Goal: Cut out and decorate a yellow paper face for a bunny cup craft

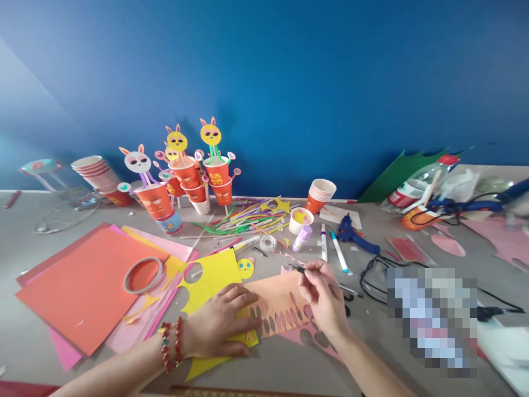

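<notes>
My left hand [223,322] lies flat with fingers spread on a yellow foam sheet [212,278], pressing down the edge of an orange sheet [275,300] that has several leaf-shaped holes cut in a row. My right hand [322,298] is closed round a thin dark pen [306,271], its tip near the orange sheet's upper edge. A beaded red bracelet [171,344] is on my left wrist. A pink sheet [314,336] lies under the orange one.
Paper-cup rabbit figures [185,171] stand at the back by cup stacks [99,176] [320,196]. Coloured sheets [88,286] with a tape ring [142,274] lie left. A blue glue gun [353,234], markers [341,253], straws [243,218], cables and a bottle [417,184] lie right.
</notes>
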`<state>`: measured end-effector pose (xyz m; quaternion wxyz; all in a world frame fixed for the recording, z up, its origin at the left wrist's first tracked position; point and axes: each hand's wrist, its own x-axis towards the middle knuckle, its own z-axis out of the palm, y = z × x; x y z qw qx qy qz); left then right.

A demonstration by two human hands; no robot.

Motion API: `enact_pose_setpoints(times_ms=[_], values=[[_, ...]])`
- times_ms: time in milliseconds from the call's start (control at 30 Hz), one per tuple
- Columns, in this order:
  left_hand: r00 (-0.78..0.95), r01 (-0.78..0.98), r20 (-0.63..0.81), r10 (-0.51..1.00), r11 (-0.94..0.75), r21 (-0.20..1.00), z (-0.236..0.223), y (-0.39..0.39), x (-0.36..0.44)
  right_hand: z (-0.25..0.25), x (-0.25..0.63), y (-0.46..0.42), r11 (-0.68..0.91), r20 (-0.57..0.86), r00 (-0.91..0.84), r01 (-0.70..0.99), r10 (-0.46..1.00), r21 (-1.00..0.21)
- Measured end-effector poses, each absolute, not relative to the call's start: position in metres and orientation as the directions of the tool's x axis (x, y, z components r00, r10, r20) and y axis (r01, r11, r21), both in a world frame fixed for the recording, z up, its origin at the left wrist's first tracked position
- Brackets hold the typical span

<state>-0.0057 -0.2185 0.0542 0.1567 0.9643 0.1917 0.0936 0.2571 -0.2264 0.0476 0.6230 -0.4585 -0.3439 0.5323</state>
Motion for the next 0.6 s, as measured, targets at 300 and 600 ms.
enact_pose_setpoints(times_ms=[300,600], values=[[0.856,0.401,0.16,0.493,-0.825,0.398,0.082,-0.195,-0.003,0.063,0.271,-0.223,0.091,-0.039,0.293,-0.416,0.955,-0.905],[0.763,0.627,0.169,0.624,-0.778,0.039,0.061,-0.115,0.05,0.055,0.27,-0.225,0.137,0.118,0.17,-0.105,0.978,-0.985]])
